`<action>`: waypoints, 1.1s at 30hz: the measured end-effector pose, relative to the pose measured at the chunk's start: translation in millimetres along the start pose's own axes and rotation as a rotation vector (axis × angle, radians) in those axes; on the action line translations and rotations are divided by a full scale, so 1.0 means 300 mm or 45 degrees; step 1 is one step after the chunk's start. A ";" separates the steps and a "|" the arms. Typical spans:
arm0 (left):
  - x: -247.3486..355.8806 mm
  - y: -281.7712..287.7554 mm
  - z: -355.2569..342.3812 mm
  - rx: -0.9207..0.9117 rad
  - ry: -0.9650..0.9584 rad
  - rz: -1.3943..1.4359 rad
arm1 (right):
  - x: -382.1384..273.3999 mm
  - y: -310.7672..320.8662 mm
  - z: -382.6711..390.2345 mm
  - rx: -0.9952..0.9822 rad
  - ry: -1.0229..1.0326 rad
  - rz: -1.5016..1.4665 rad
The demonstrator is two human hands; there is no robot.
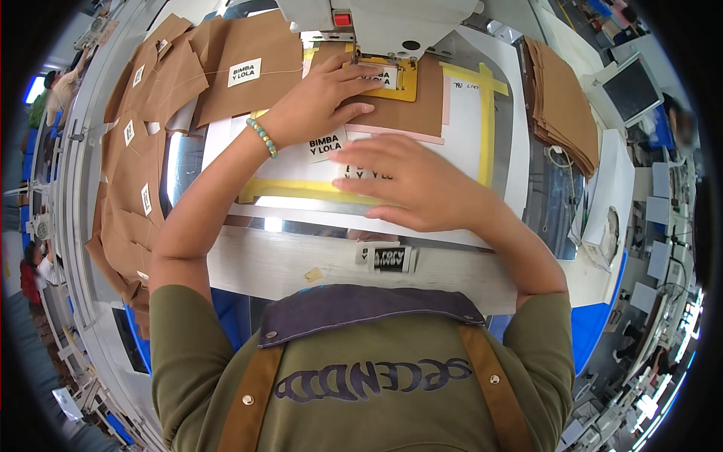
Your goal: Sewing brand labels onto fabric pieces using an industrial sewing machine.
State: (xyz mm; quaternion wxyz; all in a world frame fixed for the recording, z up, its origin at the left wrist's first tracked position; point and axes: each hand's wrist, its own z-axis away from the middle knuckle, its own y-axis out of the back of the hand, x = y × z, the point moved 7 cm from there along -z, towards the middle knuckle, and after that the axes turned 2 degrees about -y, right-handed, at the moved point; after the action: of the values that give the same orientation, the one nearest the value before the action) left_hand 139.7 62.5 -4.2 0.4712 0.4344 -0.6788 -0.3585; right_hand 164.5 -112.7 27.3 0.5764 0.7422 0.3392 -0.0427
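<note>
My left hand point(327, 102) lies with fingers spread on a brown piece point(420, 120) and the yellow clamp frame point(409, 89) under the white sewing machine head point(388, 26); a white printed label sits inside the frame. My right hand point(414, 181) hovers over or rests on loose white labels point(324, 143), slightly blurred, fingers apart; whether it touches them I cannot tell. Beneath both hands is a white template board point(226, 166) edged with yellow tape point(486, 151).
Labelled brown pieces point(132, 211) pile along the left. A brown stack point(561, 113) stands right, beside a dark screen point(625, 87). Folded labels point(388, 260) lie on the front table edge point(471, 275). Other people point(64, 98) are at far-off workstations.
</note>
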 end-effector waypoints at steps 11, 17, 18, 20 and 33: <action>-0.004 -0.001 -0.010 -0.008 -0.037 -0.053 | 0.007 -0.079 0.012 -0.161 0.003 0.068; -0.007 -0.004 -0.008 -0.012 -0.026 -0.049 | -0.003 -0.091 0.013 -0.222 -0.048 0.183; -0.002 -0.002 -0.009 0.003 -0.056 -0.038 | -0.004 -0.089 0.016 -0.221 -0.051 0.184; -0.002 -0.009 -0.014 -0.011 -0.057 -0.114 | -0.006 -0.090 0.021 -0.239 -0.063 0.168; -0.044 0.007 -0.081 0.091 -0.055 -0.160 | 0.081 -0.057 0.015 -0.133 -0.099 0.278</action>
State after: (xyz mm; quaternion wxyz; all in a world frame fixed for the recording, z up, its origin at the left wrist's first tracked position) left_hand 164.8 73.6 0.5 0.4174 0.4847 -0.6726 -0.3722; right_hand 175.3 -103.9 0.6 0.6282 0.7415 0.2355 0.0091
